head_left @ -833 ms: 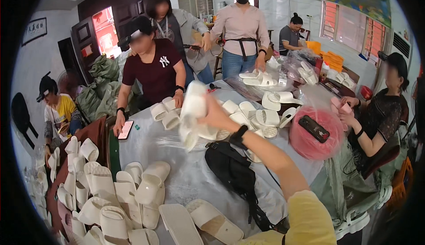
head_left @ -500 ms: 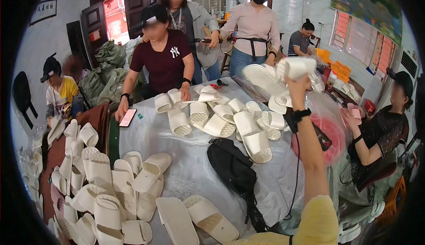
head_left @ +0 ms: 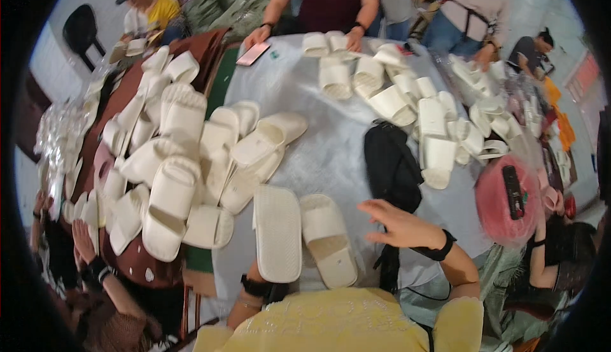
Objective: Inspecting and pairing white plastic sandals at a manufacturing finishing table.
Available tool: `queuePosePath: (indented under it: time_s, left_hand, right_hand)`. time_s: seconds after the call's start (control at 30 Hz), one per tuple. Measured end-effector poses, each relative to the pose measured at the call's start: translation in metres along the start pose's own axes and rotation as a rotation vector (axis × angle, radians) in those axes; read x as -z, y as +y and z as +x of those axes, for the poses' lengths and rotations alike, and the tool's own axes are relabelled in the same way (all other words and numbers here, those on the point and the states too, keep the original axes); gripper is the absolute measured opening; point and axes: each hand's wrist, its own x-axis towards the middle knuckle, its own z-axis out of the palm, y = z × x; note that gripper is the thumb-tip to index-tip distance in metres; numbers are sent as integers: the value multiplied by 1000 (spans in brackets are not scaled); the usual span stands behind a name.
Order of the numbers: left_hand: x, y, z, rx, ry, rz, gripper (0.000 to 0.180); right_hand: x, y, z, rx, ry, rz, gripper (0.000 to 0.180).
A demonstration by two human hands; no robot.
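Observation:
Two white slide slippers are in front of me at the near edge of the table. One slipper [head_left: 277, 234] turns its textured sole upward, and my left hand [head_left: 254, 272] is beneath it, gripping it, with the fingers hidden. Close on its right lies the other slipper [head_left: 329, 240], insole up. My right hand [head_left: 402, 225] is empty, with its fingers stretched left toward that slipper. Just beyond this hand is a black bag [head_left: 391, 164].
White slippers [head_left: 172, 193] crowd the left side, and more slippers [head_left: 436, 135] lie at the far right. A pink bundle [head_left: 506, 202] stands at the right edge. Across the table, a person's hand [head_left: 258, 35] is near a phone [head_left: 253, 54]. Another person's hand [head_left: 83, 240] reaches in from the left.
My right hand has let go of the white slippers it held raised at the far right and come back toward me, empty. The view has tilted down and left, bringing my left wrist into sight.

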Motion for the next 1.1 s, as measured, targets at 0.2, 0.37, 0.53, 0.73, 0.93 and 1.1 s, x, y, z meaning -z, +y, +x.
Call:
queuePosePath:
  time_s: [0.2,0.37,0.53,0.73,0.93,1.1]
  left_hand:
    - [72,-6,-8,41,-253,-198,54]
    - [50,1,-31,0,-24,-29,53]
    - [6,16,-13,-49,-596,136,37]
    - [-22,19,-7,-43,-805,-137,20]
    - [-58,10,-24,-4,-899,-171,90]
    - [-50,18,-33,78,-717,148,90]
  right_hand:
    - [-37,-4,19,144,-86,-383,58]
    - [-62,0,37,1,-5,-362,63]
    - [-69,15,56,71,136,-395,66]
    - [-24,-17,31,7,331,-382,65]
    - [9,-38,1,-49,625,-107,57]
    - [7,-41,-1,-94,632,-204,59]
